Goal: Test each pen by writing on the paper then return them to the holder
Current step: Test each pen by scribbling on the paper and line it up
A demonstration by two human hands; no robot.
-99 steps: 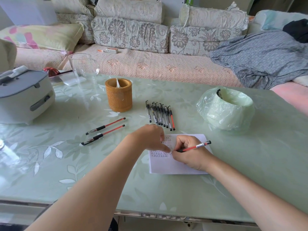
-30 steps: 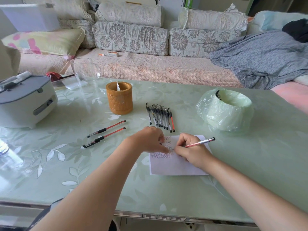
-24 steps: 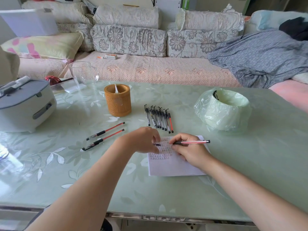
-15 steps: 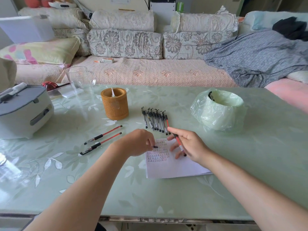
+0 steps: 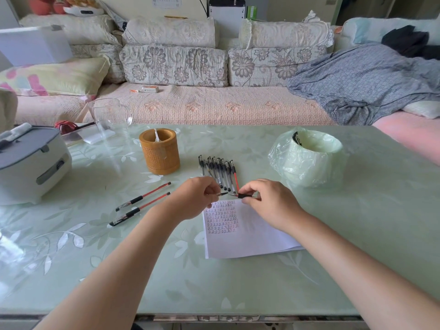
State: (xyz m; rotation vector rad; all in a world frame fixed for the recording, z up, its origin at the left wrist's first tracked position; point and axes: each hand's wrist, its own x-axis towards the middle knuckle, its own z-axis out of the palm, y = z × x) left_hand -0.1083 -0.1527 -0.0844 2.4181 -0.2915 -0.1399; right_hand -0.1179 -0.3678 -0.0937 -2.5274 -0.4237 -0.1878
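The pen (image 5: 246, 196) is no longer set to the paper (image 5: 240, 236); it is lifted off the sheet and turned level in the right hand (image 5: 269, 203), its tip now pointed left. The left hand (image 5: 197, 198) is raised from the paper too, and a cap (image 5: 223, 194) is pinched in its fingertips. Both hands are brought together over the sheet's edge nearest the far edge of the table (image 5: 357, 246), cap and tip almost touching.

Pen (image 5: 245, 196) mostly hidden by right hand (image 5: 269, 204), writing (image 5: 221, 217) on paper (image 5: 250, 236) illegibly small
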